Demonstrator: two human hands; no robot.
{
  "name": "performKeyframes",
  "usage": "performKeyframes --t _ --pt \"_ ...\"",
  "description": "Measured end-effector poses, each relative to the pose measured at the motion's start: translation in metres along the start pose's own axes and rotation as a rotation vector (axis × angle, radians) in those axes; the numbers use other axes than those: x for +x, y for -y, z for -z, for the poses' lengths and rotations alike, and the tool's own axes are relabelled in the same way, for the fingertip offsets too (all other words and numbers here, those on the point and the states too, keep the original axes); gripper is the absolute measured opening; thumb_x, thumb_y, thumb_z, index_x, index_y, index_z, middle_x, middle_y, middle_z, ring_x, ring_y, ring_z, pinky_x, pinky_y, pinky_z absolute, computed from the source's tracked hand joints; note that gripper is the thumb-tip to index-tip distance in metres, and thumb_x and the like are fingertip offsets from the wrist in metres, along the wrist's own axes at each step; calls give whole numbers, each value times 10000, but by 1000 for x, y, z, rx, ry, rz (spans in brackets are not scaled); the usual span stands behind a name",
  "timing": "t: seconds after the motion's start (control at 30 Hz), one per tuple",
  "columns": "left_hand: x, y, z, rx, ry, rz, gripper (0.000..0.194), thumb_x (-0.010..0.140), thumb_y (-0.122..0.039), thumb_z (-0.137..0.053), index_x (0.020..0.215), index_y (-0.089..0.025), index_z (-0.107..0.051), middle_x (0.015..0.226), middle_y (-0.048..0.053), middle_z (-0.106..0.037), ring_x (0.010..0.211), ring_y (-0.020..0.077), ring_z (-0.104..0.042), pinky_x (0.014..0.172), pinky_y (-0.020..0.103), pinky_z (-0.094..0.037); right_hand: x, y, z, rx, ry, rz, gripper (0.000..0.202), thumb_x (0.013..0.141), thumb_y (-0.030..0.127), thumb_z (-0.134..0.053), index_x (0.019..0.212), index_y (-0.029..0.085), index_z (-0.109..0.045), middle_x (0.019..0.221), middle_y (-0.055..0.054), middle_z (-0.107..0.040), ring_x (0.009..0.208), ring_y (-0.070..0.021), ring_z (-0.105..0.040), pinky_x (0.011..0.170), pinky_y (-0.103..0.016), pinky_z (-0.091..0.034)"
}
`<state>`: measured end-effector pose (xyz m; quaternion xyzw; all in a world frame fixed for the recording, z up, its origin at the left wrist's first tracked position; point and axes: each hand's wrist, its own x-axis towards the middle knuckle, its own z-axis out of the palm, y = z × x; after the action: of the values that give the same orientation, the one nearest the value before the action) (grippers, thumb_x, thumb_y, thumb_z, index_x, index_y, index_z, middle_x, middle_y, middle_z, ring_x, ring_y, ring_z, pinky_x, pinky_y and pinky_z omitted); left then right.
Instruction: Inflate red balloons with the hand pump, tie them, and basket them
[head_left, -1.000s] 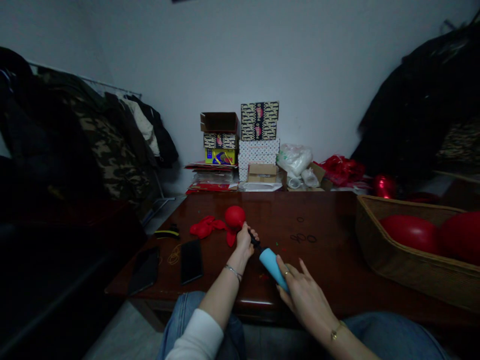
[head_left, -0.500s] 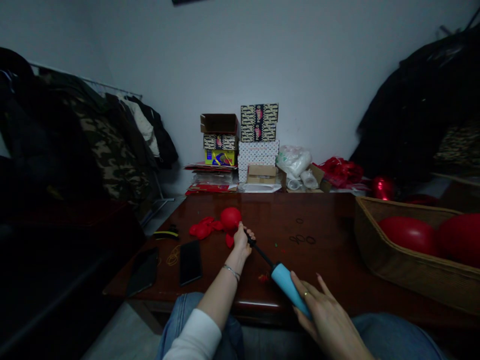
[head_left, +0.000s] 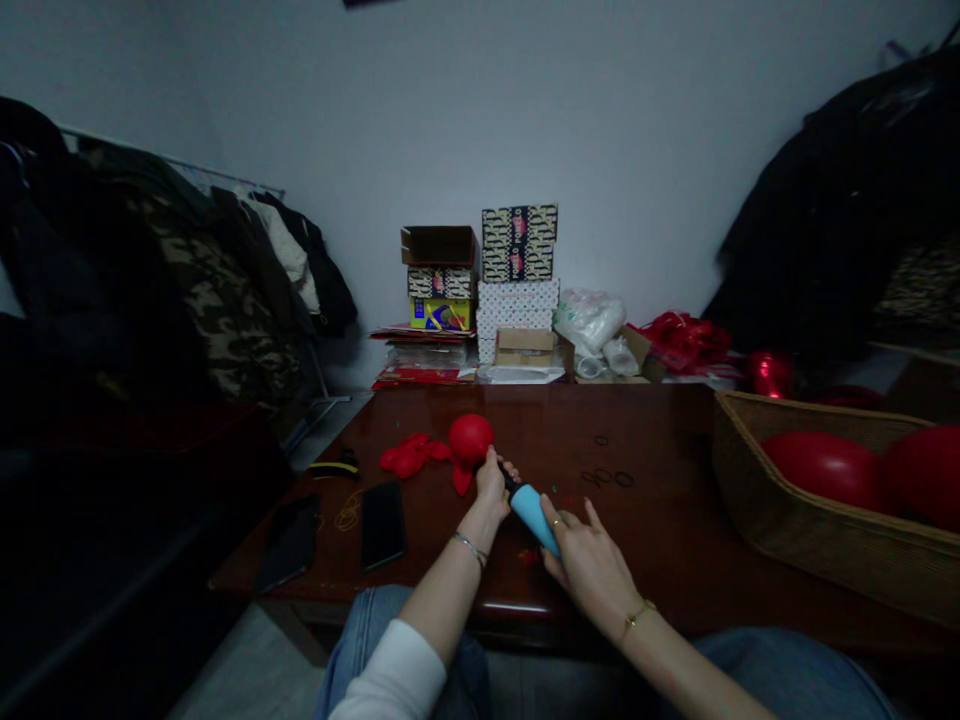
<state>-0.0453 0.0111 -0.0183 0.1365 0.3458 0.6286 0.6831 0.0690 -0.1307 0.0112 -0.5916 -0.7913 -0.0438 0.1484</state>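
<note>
A small, partly inflated red balloon (head_left: 471, 440) sits at the tip of a blue hand pump (head_left: 534, 518) over the brown table (head_left: 660, 440). My left hand (head_left: 491, 480) is closed around the pump's black nozzle end and the balloon's neck. The blue barrel lies in the grip of my right hand (head_left: 589, 560), its thumb and palm against it and some fingers stretched out. Almost none of the black rod shows between barrel and nozzle end. Limp red balloons (head_left: 409, 456) lie just left of the inflated one.
A wicker basket (head_left: 840, 545) with large red balloons stands at the right. Black rings (head_left: 622, 480) lie mid-table. A phone (head_left: 382, 525), yellow bands (head_left: 348, 510) and a dark flat object (head_left: 289, 540) are at the left. Boxes (head_left: 517, 245) are stacked behind the table.
My right hand has pushed the blue barrel up and left toward my left hand, covering the rod. The balloon and my left hand have shifted slightly right.
</note>
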Motion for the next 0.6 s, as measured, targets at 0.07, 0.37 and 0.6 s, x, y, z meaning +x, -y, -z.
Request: performKeyframes --t 0.07,0.37,0.6 --pt "2 -1 1 9 -5 -12 319 877 -415 -462 663 -191 -389 453 -66 -359 348 69 -354 371 184 -298 -2 1 -3 -4 -13 0 572 804 187 -499 1355 99 -373 995 -104 -658 895 -194 -633 1089 -438 -230" --pt "9 -11 5 18 -9 -48 325 862 -418 -494 657 -185 -397 464 -59 -382 350 68 -365 364 181 -284 -48 -22 -5 58 -67 70 616 824 199 -469 1404 153 -268 1160 -105 -611 1032 -194 -595 1098 -471 -240" --pt "14 -16 7 -31 -26 -51 351 849 -459 -503 655 -184 -402 462 -60 -375 360 65 -361 368 176 -289 -82 -46 -3 87 -68 110 668 843 275 -472 1435 219 -168 1224 -80 -586 1104 -189 -563 1104 -502 -226"
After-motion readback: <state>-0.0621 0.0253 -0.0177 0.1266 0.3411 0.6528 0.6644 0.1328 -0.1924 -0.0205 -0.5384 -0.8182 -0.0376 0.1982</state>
